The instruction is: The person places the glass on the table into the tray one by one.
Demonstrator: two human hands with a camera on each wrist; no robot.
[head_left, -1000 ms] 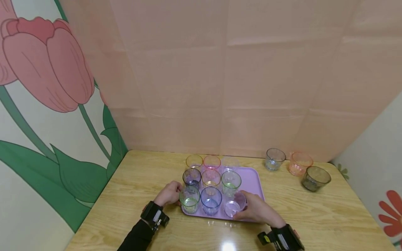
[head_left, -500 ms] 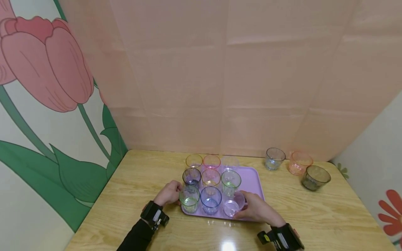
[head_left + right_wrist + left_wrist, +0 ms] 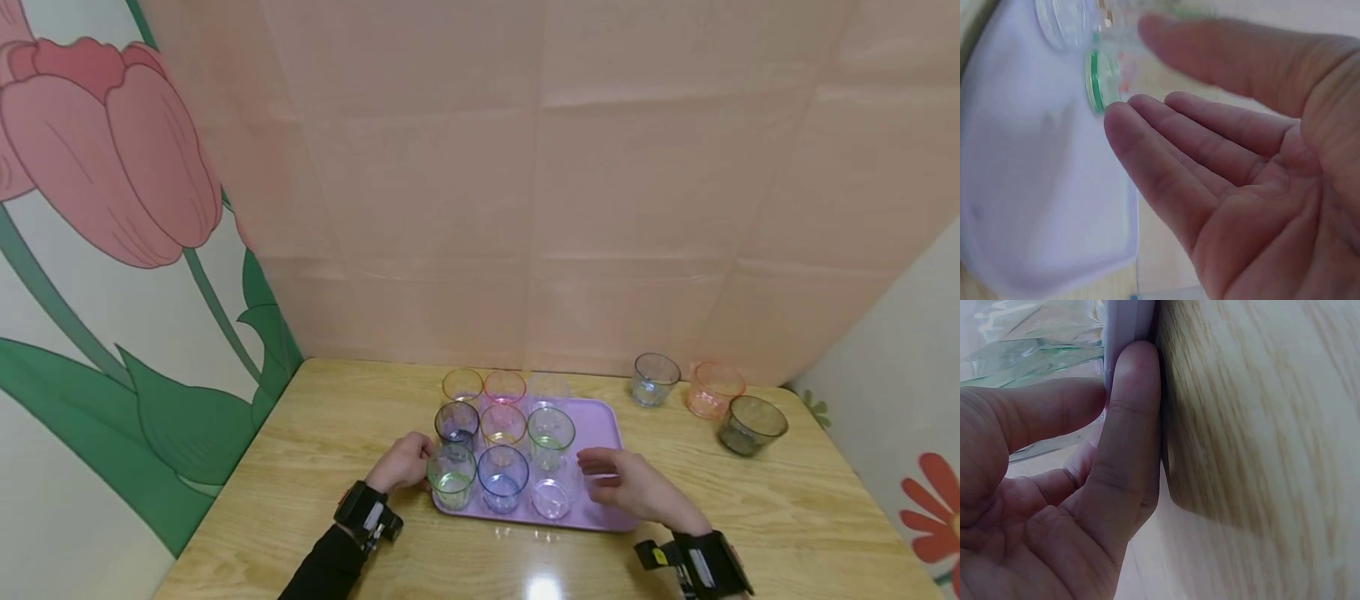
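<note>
On a purple tray (image 3: 602,425) stand several tinted drinking glasses in three rows. The front row holds a green glass (image 3: 453,487), a blue glass (image 3: 503,483) and a clear pale glass (image 3: 552,498). At the tray's left edge my left hand (image 3: 403,463) pinches the rim; in the left wrist view the thumb and fingers lie on either side of the tray rim (image 3: 1129,325). My right hand (image 3: 637,486) is over the tray's right side, just right of the clear glass and apart from it. Its fingers are extended and hold nothing, as the right wrist view shows.
At the back right of the wooden table (image 3: 750,500) stand a clear grey-rimmed glass (image 3: 655,383), an orange glass (image 3: 712,396) and a dark olive glass (image 3: 752,427). A pinkish sheet (image 3: 540,208) hangs behind the table.
My right hand has let go of the clear glass and moved slightly right, its fingers spreading away. The glass shifted a little left beforehand. The left hand stays at the tray edge.
</note>
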